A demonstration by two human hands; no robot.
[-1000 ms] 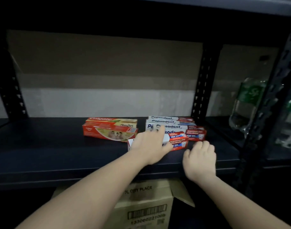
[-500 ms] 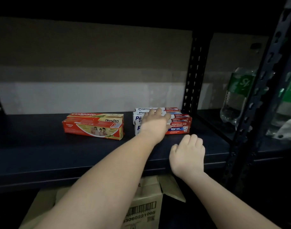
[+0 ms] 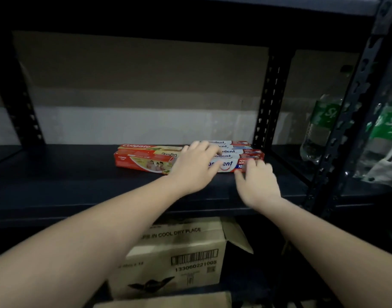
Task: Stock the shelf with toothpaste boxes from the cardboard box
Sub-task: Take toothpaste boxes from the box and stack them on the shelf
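Two hands were seen on the shelf [image 3: 79, 187], both at the white boxes [image 3: 237, 162]. The left hand [image 3: 195, 167] was laid flat over the near left end of that group, fingers fairly straight and spread, pressing rather than gripping. The right hand [image 3: 256, 183] was set at the front right corner, fingertips touching the nearest box, fingers loosely bent with nothing clasped. By the look of it, the group was being squared up and nudged toward the back, so that the row would sit tidy against the upright [image 3: 268, 103].

The white boxes were laid flat, long sides facing out, several deep, with blue lettering and red ends. Just beside them on the left, the red boxes [image 3: 144, 158] were laid the same way, two deep, touching or nearly touching the white ones; which could not be told behind the left hand.

Below the shelf, the carton [image 3: 181, 258] was seen with a flap open; its contents were hidden. Much bare shelf was left, so stocking was judged to be early.
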